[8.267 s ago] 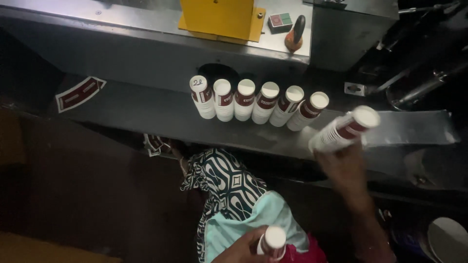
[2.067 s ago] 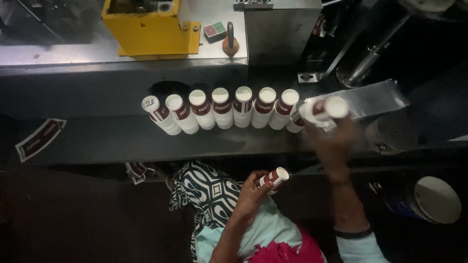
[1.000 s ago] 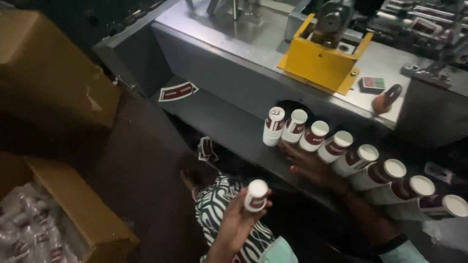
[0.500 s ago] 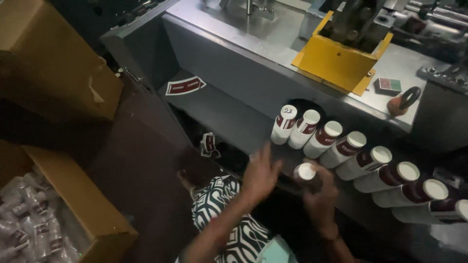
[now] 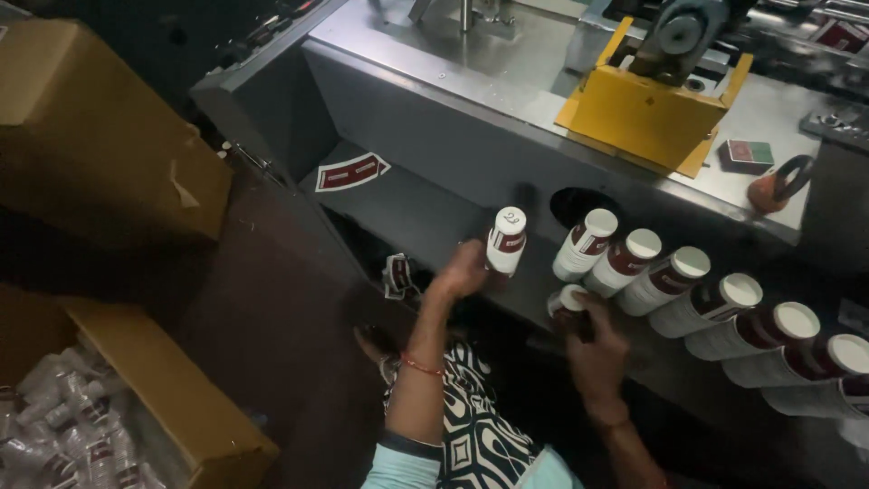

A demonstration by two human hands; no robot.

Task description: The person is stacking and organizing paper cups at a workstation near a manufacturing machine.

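Observation:
My left hand (image 5: 463, 270) grips a white bottle with a dark red label (image 5: 506, 241), holding it upright just left of a row of several like bottles (image 5: 688, 285) lying tilted on the grey metal shelf (image 5: 425, 213). My right hand (image 5: 593, 349) is closed around a second white-capped bottle (image 5: 568, 302) below the row's left end. A round dark opening (image 5: 579, 204) sits in the machine wall behind the first bottle of the row.
A yellow metal housing (image 5: 647, 118) stands on the steel machine top, with a red-handled tool (image 5: 774, 186) at its right. An open cardboard box of small bottles (image 5: 81, 417) lies at lower left, another carton (image 5: 90, 136) above it. Patterned cloth (image 5: 480, 426) covers my lap.
My left hand has taken the first bottle off the row's left end and lifted it upright. My right hand keeps its bottle, lower now. The view has swung left across the machine.

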